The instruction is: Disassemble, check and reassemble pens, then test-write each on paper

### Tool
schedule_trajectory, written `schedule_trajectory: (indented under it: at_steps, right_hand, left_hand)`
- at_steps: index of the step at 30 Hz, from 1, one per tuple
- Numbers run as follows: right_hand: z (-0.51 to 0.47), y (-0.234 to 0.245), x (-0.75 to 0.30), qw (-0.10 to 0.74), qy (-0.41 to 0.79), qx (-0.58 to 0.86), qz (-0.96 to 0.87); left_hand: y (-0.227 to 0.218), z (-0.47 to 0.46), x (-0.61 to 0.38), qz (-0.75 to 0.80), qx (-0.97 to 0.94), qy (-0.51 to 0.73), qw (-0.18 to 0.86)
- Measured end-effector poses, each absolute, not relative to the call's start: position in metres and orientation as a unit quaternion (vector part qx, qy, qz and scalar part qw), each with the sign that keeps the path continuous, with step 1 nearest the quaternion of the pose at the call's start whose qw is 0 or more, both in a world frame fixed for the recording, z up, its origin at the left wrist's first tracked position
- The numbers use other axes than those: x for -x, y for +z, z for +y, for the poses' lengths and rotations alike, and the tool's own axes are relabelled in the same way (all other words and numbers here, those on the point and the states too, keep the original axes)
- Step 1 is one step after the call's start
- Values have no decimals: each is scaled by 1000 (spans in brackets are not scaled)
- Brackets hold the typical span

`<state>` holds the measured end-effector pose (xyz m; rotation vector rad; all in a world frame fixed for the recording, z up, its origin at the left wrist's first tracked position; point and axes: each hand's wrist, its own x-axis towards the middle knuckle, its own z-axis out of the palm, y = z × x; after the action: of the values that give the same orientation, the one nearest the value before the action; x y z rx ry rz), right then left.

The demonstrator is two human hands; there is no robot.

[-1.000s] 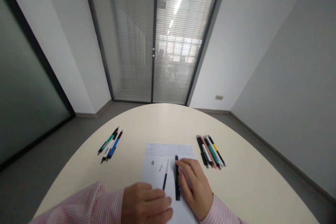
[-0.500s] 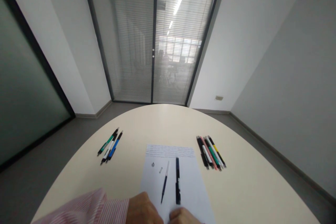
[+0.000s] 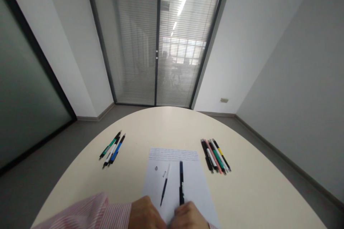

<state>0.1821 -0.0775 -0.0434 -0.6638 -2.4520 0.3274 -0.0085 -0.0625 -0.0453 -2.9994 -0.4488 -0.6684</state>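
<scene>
At the bottom of the view, my left hand [image 3: 146, 214] is closed, its fingertips hidden at the frame's edge. Beside it, my right hand [image 3: 189, 216] is curled shut, covering the lower end of a black pen [image 3: 181, 182] on the sheet of paper [image 3: 196, 193]. What either hand holds is hidden. Left of that pen lies a pen refill [image 3: 165, 185], white on its upper half and dark on its lower. A tiny pale piece, perhaps a spring [image 3: 164, 174], and a small grey round piece [image 3: 156, 168] rest on the paper too.
On the pale round table [image 3: 166, 128], green, white and blue pens [image 3: 113, 150] lie at the left. A row of several pens [image 3: 216, 155] lies at the right. Handwriting-like lines cross the paper's top. Glass panels with blinds [image 3: 156, 43] stand beyond.
My right hand has moved up a little, over the black pen's lower end. The refill has shifted slightly left. My left hand has hardly moved.
</scene>
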Motion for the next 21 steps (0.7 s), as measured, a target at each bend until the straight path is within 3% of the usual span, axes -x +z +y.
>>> schedule_trajectory:
  at_steps: [2, 5, 13, 18, 21]
  right_hand:
    - [-75, -27, -189, 311, 78, 349, -880]
    - [-68, -8, -197, 284, 67, 491, -821]
    - [-58, -5, -199, 229, 129, 557, -787]
    - [-56, -11, -203, 325, 238, 565, -720]
    - [-54, -14, -205, 418, 284, 544, -670]
  left_hand:
    - [-53, -65, 9, -167, 957, -233, 37]
    - [-63, -67, 9, -165, 957, -234, 49]
    - [-71, -68, 7, -176, 953, -239, 69]
    - [-45, -62, 7, -102, 965, -242, 4]
    - [-18, -54, 5, -41, 935, -334, -116]
